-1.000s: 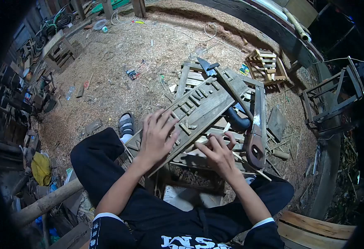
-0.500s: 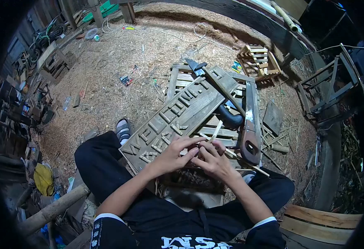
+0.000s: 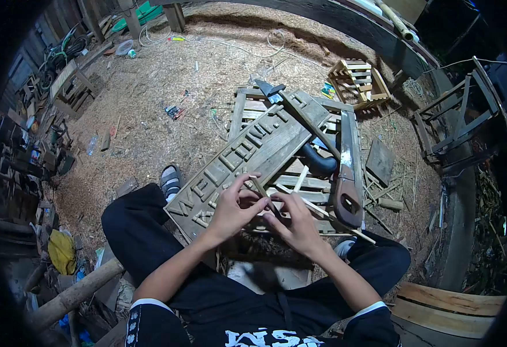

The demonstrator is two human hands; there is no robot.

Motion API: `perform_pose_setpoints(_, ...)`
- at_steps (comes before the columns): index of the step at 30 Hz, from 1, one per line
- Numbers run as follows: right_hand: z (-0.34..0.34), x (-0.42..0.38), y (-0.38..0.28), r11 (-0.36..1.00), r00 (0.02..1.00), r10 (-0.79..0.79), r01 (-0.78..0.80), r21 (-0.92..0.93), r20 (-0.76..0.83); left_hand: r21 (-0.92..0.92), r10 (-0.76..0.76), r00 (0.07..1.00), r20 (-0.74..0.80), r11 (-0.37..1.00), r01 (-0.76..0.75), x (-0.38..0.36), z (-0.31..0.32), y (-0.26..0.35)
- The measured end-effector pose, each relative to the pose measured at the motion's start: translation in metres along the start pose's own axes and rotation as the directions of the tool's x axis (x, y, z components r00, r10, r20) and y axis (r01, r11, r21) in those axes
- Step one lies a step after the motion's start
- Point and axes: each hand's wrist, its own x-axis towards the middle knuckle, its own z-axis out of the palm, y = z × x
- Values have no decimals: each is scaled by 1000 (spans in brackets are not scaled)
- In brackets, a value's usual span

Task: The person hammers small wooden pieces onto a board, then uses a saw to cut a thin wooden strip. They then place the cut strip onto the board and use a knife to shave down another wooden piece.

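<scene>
My left hand [image 3: 235, 209] grips one end of a thin wooden stick [image 3: 259, 186] between thumb and fingers. At the stick's lower end, my right hand [image 3: 295, 222] pinches with thumb and forefinger. Both hands are over the near edge of a wooden board [image 3: 279, 144] bearing raised wooden letters. The board lies aslant on a slatted wooden crate [image 3: 238, 118]. A hammer [image 3: 311, 127] lies across the board's far end. Right of it rest a black curved object [image 3: 318, 162] and a handsaw [image 3: 348, 199]. Small wood pieces near my left hand are partly hidden by it.
A small slatted crate [image 3: 360, 87] sits on the shavings-covered ground at the back right, with a wooden frame [image 3: 461, 118] farther right. Thin sticks and a flat board [image 3: 380, 163] lie beside the saw. A bamboo pole [image 3: 83, 289] is at the lower left.
My hands have moved slightly apart, with the left shifting left and a darker stick now showing between them. The view has shifted slightly.
</scene>
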Motion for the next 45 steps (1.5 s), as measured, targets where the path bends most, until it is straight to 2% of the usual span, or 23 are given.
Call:
perform_pose_setpoints(1,6,-2,1,985,993,103,-110,133,52,-13,-6,1000,-27,1000,6,-1,0,2)
perform_pose_setpoints(2,12,-2,7,998,1000,-8,10,61,-27,-13,-9,999,-31,1000,9,-2,-1,3)
perform_pose_setpoints(5,15,2,9,1000,1000,3,-3,29,-14,3,-102,995,-6,995,102,-4,-8,10)
perform_pose_setpoints(7,11,6,12,1000,1000,4,-4,-22,18,263,-110,983,-145,954,146,-5,-19,21)
perform_pose_setpoints(8,8,8,14,997,999,5,-2,-73,47,204,-138,964,-227,961,186,-5,-28,27)
perform_pose_setpoints(9,5,10,17,997,999,6,-2,-72,51,203,-141,963,-230,961,189,-3,-37,26)
perform_pose_setpoints(10,2,13,19,986,998,-31,40,-165,58,388,60,954,-294,919,62,-1,-47,25)
perform_pose_setpoints(11,0,15,21,963,995,-69,84,-255,68,568,266,911,-316,822,-44,1,-56,24)
perform_pose_setpoints(13,4,15,24,969,995,-78,92,-230,69,620,242,920,-309,784,2,1,-66,24)
perform_pose_setpoints(15,7,14,26,956,990,-125,137,-258,62,808,387,908,-158,580,-106,2,-70,9)
perform_pose_setpoints(17,10,15,27,956,989,-131,146,-255,72,802,375,915,-148,587,-111,-2,-71,-3)
perform_pose_setpoints(19,12,17,29,956,988,-132,148,-255,77,853,361,926,-112,513,-97,-4,-68,-6)
perform_pose_setpoints(21,13,21,31,973,991,-111,125,-195,81,845,354,929,-110,525,-100,-3,-71,-12)
perform_pose_setpoints(23,17,20,31,969,992,-114,124,-213,60,741,306,943,-129,662,-113,-2,-73,-14)
perform_pose_setpoints(29,30,14,38,957,990,-140,140,-253,16,781,375,921,-104,605,-158,1,-73,-23)
perform_pose_setpoints(40,34,17,47,953,984,-176,174,-248,15,800,357,932,-62,576,-167,-2,-70,-13)
perform_pose_setpoints(45,36,17,47,933,979,-205,194,-302,-6,792,339,939,-60,589,-162,-3,-69,-10)
